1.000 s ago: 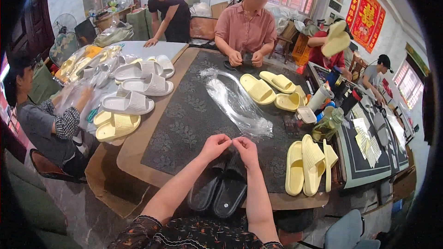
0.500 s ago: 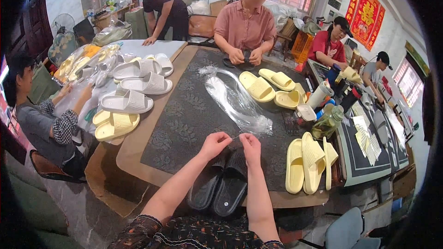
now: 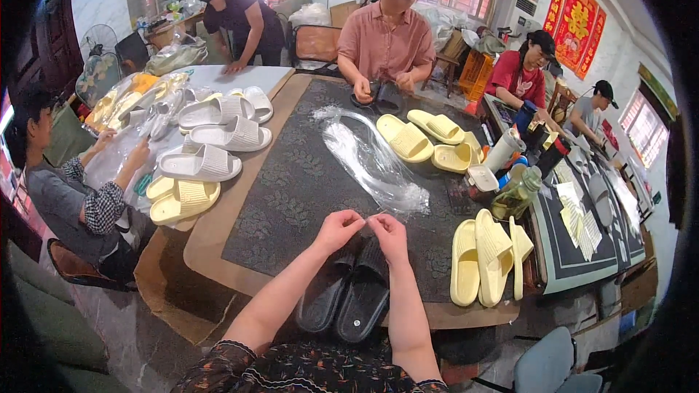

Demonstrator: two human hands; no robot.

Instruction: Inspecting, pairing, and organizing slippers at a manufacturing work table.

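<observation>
A pair of black slippers (image 3: 362, 298) lies in front of me at the table's near edge, toes pointing away. Above their straps, my left hand (image 3: 339, 231) and my right hand (image 3: 389, 236) are closed in pinches, fingertips almost meeting. Between them is a thin clear strand, barely visible now and plainer half a second ago. Beyond my hands a bundle of clear plastic strands (image 3: 362, 159) is spread on the dark patterned table mat (image 3: 280, 204).
Yellow slippers (image 3: 495, 258) stand at right, near a jar of greenish liquid (image 3: 518, 193). More yellow slippers (image 3: 405, 138) lie farther back; grey slippers (image 3: 200, 162) line the left. Across the table, a person's hands hold black slippers (image 3: 386, 96). Other people work around.
My right hand has shifted slightly left and down, bringing my fingertips closer together. Across the table, the person's hands have spread apart around the black slippers. The masked person at the back has leaned left.
</observation>
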